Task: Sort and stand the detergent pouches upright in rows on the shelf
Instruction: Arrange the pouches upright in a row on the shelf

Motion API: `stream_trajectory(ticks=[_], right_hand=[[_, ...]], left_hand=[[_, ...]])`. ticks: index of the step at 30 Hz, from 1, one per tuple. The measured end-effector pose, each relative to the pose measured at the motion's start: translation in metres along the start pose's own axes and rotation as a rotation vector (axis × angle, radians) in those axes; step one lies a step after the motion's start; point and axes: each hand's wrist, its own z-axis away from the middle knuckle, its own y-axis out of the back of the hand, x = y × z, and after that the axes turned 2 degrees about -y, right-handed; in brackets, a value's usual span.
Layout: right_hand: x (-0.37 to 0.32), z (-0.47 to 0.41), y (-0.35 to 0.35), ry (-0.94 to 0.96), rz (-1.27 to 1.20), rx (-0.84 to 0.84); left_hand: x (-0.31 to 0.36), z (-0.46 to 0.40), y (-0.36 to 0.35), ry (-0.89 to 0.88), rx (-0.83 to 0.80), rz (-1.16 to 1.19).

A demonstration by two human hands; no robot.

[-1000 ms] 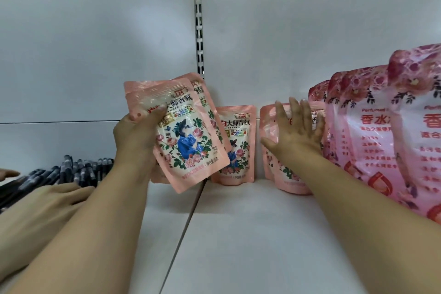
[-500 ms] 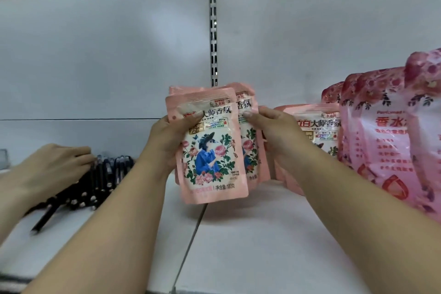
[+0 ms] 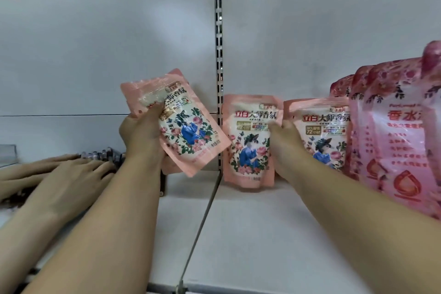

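My left hand (image 3: 143, 137) grips a small stack of pink floral detergent pouches (image 3: 188, 131), tilted and held above the white shelf (image 3: 262, 234). My right hand (image 3: 282, 148) pinches the right edge of another small pouch (image 3: 247, 143), which stands upright on the shelf just right of the panel seam. A third small pouch (image 3: 322, 131) stands to its right, partly behind my right wrist. Tall pink pouches (image 3: 393, 131) stand in a row at the far right.
Another person's hands (image 3: 71, 174) rest on a pile of dark pens (image 3: 102, 153) at the left of the shelf. A slotted metal upright (image 3: 218, 31) runs up the white back panel. Bare shelf lies in front of the pouches.
My right hand took one pouch off the stack and moved it right, down onto the shelf. My left hand tilted the remaining stack and drew it left.
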Motion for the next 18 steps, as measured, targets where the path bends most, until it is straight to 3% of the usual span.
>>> stream_trajectory(ticks=[5,11,18], right_hand=[[0.008,-0.004,0.002,0.009,0.077,0.005],[0.007,-0.004,0.008,-0.103,0.156,-0.291],[0.013,-0.005,0.006,-0.134,0.070,-0.293]], left_hand=[[0.003,-0.003,-0.001,-0.103,0.077,-0.084],[0.004,-0.003,0.000,-0.238,0.151,-0.193],[0.008,0.000,0.000,-0.229,0.153,-0.124]])
